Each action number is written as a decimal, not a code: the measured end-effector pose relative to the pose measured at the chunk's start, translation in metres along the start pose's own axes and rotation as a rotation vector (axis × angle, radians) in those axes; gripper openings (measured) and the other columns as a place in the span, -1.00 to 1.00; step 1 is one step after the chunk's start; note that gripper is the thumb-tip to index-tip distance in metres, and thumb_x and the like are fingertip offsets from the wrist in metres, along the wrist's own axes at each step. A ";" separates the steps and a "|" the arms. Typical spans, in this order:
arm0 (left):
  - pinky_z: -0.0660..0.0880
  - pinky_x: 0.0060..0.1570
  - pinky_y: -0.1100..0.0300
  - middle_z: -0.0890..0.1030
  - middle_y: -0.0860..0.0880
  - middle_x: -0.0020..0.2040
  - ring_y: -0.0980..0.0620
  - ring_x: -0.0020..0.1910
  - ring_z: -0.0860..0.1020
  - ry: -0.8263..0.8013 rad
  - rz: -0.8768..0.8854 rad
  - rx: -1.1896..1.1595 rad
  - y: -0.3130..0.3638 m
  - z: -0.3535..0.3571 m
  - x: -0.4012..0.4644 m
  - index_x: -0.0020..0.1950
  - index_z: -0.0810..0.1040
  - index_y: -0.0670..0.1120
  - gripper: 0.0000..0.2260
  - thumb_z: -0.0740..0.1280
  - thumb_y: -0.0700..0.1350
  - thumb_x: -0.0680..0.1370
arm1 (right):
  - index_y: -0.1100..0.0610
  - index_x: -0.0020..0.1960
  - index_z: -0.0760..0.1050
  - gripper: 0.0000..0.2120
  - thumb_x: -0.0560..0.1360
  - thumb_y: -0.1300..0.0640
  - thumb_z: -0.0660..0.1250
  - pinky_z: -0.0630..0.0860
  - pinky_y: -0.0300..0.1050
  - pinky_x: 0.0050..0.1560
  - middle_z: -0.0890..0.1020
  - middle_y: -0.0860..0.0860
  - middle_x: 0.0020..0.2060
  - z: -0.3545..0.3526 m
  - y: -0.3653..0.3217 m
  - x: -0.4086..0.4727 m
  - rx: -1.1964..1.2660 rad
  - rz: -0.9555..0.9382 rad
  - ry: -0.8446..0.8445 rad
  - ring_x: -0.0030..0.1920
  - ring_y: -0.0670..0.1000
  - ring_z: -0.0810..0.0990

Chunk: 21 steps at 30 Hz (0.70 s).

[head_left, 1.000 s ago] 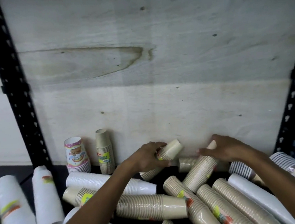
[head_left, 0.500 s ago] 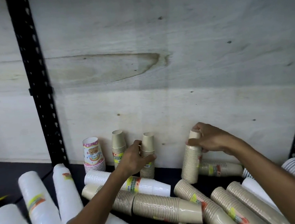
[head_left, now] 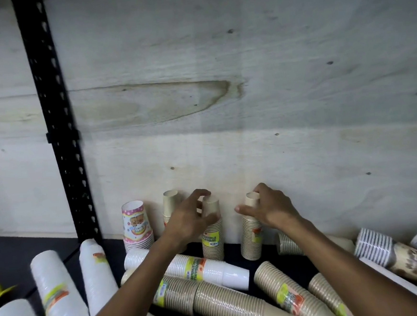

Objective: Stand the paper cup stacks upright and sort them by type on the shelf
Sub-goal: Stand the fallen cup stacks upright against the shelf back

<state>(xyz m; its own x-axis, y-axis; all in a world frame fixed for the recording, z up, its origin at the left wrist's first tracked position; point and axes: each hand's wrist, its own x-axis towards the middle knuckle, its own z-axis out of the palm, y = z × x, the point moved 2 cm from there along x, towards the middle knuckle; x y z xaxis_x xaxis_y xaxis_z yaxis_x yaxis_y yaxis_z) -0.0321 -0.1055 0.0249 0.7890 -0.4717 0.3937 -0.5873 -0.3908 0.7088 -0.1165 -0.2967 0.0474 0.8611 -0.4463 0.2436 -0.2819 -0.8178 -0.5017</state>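
A pale plywood back panel (head_left: 247, 92) fills most of the frame, with a black slotted upright (head_left: 58, 134) running down the upper left and the dark shelf (head_left: 235, 253) along the bottom. Across the lower frame lie toppled stacks: long white cup stacks (head_left: 56, 292) at lower left, another white stack (head_left: 206, 270) lying at centre, and ribbed kraft stacks (head_left: 229, 303) in the lower middle and right. Against the panel at lower centre stand four upright stacks: a printed party-cup stack (head_left: 136, 226), a kraft stack (head_left: 170, 205) half hidden behind the left wrist, then two more kraft stacks. The left hand (head_left: 191, 221) curls loosely round the top of the kraft stack with the yellow label (head_left: 212, 242), fingers part spread. The right hand (head_left: 266, 209) pinches the top of the neighbouring kraft stack (head_left: 251, 239), thumb pointing left. These nested paper cups look light and top-heavy, stiff along the stack but easily crushed at the rim; the sleeve wrap probably makes them a little slick. Holding near the middle, not the top cup, would likely steady them best.
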 end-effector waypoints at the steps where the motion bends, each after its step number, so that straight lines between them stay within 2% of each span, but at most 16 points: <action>1: 0.59 -0.20 0.22 0.57 0.05 0.02 0.12 -0.08 0.60 0.016 0.000 0.017 0.000 0.000 0.000 0.31 0.41 0.08 -0.52 0.49 0.00 0.45 | 0.06 0.23 0.43 -0.37 0.35 -0.32 0.44 0.41 -0.13 0.00 0.60 0.02 0.19 0.001 0.001 0.000 0.008 0.003 -0.014 0.17 0.08 0.57; 4: 0.58 -0.16 0.20 0.57 0.04 0.06 0.09 -0.07 0.59 0.063 -0.004 0.072 -0.001 -0.001 0.002 0.32 0.39 0.09 -0.50 0.48 0.03 0.44 | 0.04 0.26 0.42 -0.35 0.32 -0.29 0.48 0.52 -0.10 0.09 0.62 -0.08 0.13 0.001 0.005 0.000 0.106 -0.018 -0.152 0.13 -0.01 0.59; 5: 0.57 -0.15 0.21 0.56 0.03 0.09 0.08 -0.06 0.60 0.062 -0.004 0.078 -0.002 -0.001 0.003 0.35 0.38 0.11 -0.48 0.47 0.03 0.44 | 0.04 0.27 0.41 -0.39 0.34 -0.19 0.51 0.57 -0.07 0.09 0.64 -0.12 0.09 0.000 0.006 -0.001 0.193 -0.014 -0.214 0.10 -0.05 0.60; 7: 0.55 -0.13 0.25 0.53 0.03 0.14 0.08 -0.04 0.60 0.011 0.014 0.068 -0.003 -0.001 0.002 0.42 0.32 0.16 -0.42 0.47 -0.01 0.46 | 0.07 0.22 0.41 -0.58 0.44 0.12 0.49 0.63 -0.11 -0.04 0.64 -0.19 -0.04 -0.005 0.010 -0.005 0.316 0.002 -0.332 0.00 -0.10 0.62; 9: 0.56 -0.06 0.24 0.53 0.04 0.21 0.08 -0.02 0.60 -0.039 0.057 0.086 -0.002 -0.001 0.002 0.44 0.32 0.17 -0.41 0.46 -0.08 0.47 | 0.07 0.21 0.41 -0.61 0.46 0.28 0.44 0.66 -0.11 -0.06 0.60 -0.14 -0.03 -0.008 0.015 -0.008 0.333 0.024 -0.383 -0.01 -0.06 0.62; 12: 0.55 -0.05 0.24 0.50 0.08 0.17 0.07 -0.06 0.58 -0.044 0.079 0.105 -0.001 -0.002 0.001 0.42 0.36 0.11 -0.45 0.45 -0.14 0.48 | 0.15 0.31 0.41 -0.51 0.44 0.31 0.47 0.67 0.06 0.02 0.58 0.02 0.11 0.000 0.024 -0.004 0.368 0.037 -0.364 0.09 0.05 0.62; 16: 0.56 0.03 0.16 0.49 0.08 0.16 0.05 -0.01 0.56 0.010 0.093 0.120 -0.005 -0.002 0.004 0.43 0.36 0.08 -0.46 0.44 -0.13 0.49 | 0.16 0.26 0.42 -0.50 0.39 0.30 0.53 0.67 0.11 0.00 0.60 0.09 0.12 0.018 0.023 0.001 0.432 0.030 -0.300 0.11 0.10 0.64; 19: 0.56 0.05 0.11 0.46 0.13 0.13 0.03 0.01 0.56 0.047 0.093 0.142 -0.010 -0.002 0.007 0.43 0.35 0.09 -0.46 0.42 -0.13 0.49 | 0.04 0.23 0.46 -0.44 0.30 0.11 0.60 0.66 0.09 0.02 0.65 0.01 0.10 0.031 0.015 0.008 0.373 -0.023 -0.240 0.07 0.03 0.65; 21: 0.57 0.06 0.08 0.49 0.13 0.18 0.03 0.01 0.58 0.058 0.084 0.139 -0.015 -0.001 0.008 0.42 0.34 0.12 -0.46 0.42 -0.11 0.49 | 0.00 0.24 0.47 -0.38 0.25 -0.02 0.61 0.63 0.07 0.07 0.67 -0.04 0.10 0.040 0.012 0.012 0.321 -0.055 -0.199 0.07 0.00 0.65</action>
<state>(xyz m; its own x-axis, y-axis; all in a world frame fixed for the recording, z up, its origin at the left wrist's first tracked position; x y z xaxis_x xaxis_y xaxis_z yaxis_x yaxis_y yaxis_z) -0.0166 -0.1033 0.0181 0.7427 -0.4624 0.4843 -0.6678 -0.4594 0.5856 -0.0925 -0.2974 0.0115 0.9454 -0.3000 0.1272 -0.1133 -0.6687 -0.7348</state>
